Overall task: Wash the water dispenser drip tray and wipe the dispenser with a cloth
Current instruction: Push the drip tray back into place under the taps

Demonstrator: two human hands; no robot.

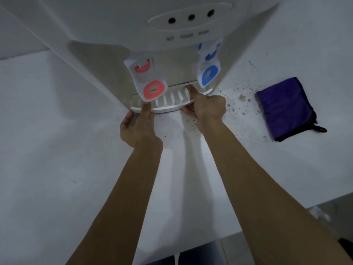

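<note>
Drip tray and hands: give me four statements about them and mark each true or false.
1. Both hands grip the drip tray at the dispenser's base. True: the left hand holds its left part, the right hand its right.
2. The purple cloth is in the right hand. False: it lies folded on the counter, right of the dispenser.
3. The red tap lever hangs above the tray's left part. True.
4. The tray lies on the counter away from the dispenser. False: it sits at the dispenser's base.

One water dispenser (118, 35) stood there, with one drip tray (168, 104) at its base. Two tap levers showed: one red (150, 87), one blue (209, 73). Three indicator lights (191, 17) sat in a row. One purple cloth (286, 108) lay folded, and two hands were in view: left (139, 129), right (208, 108).
</note>
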